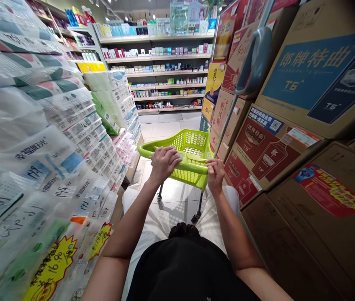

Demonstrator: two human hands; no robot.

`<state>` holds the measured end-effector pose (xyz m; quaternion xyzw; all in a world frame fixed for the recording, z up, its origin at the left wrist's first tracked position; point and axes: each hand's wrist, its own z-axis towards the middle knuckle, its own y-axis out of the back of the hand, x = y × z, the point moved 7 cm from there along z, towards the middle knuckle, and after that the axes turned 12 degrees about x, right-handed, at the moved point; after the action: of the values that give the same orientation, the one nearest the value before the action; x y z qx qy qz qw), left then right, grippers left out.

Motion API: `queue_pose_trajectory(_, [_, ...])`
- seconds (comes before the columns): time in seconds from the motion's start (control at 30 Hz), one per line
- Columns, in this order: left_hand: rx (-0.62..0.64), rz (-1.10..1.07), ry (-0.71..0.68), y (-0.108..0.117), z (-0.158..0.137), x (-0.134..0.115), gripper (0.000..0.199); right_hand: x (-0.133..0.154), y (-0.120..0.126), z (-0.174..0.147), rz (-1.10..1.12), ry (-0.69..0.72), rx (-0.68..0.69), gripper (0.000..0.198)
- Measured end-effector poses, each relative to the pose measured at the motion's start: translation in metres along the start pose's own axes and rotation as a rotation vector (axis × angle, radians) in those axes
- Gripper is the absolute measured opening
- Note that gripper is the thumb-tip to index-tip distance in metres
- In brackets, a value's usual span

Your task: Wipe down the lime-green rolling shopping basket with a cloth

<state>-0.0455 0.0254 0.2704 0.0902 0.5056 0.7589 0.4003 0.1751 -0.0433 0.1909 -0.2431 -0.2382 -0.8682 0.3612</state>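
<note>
A bright green plastic shopping cart (193, 141) with a perforated basket and thin legs on casters stands before my knees. My left hand (165, 162) is closed over the middle of its near handle bar, fingers wrapped on top. At the right end of the bar, my right hand (215, 172) is closed with the fingers curled around the edge. A thin metal pole (227, 121) with a blue-grey plastic loop part (254, 60) rises just behind my right hand. Its lower end is hidden, and I cannot tell whether that hand touches it. The visible part of the basket shows no goods.
Stacked packs of tissue paper (80, 142) rise close on the left, with yellow price signs (53, 265). Cardboard cartons (262, 146) wall the right side. Ahead, tiled floor (161, 123) leads to shelves (165, 85) of small boxes and bottles.
</note>
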Motion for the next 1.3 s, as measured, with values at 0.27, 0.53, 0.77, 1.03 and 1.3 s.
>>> queue_pose_trajectory(0.27, [0.058, -0.018, 0.162, 0.008, -0.003, 0.028, 0.039, -0.019, 0.008, 0.005, 0.011, -0.022, -0.004, 0.027])
queue_pose_trajectory(0.53, [0.166, -0.003, 0.086, -0.017, 0.005, -0.002, 0.041, -0.03, 0.011, 0.014, 0.01, -0.03, -0.076, 0.024])
queue_pose_trajectory(0.77, [0.182, 0.014, 0.251, -0.021, 0.04, 0.009, 0.033, -0.032, 0.001, 0.023, 0.085, -0.011, -0.059, 0.023])
queue_pose_trajectory(1.03, [0.178, 0.028, 0.371, -0.025, 0.064, 0.038, 0.033, -0.051, -0.016, 0.058, -0.107, -0.102, 0.145, 0.022])
queue_pose_trajectory(1.3, [0.24, 0.024, 0.185, -0.04, 0.086, 0.03, 0.034, -0.044, -0.054, 0.075, -0.438, -0.261, 0.118, 0.026])
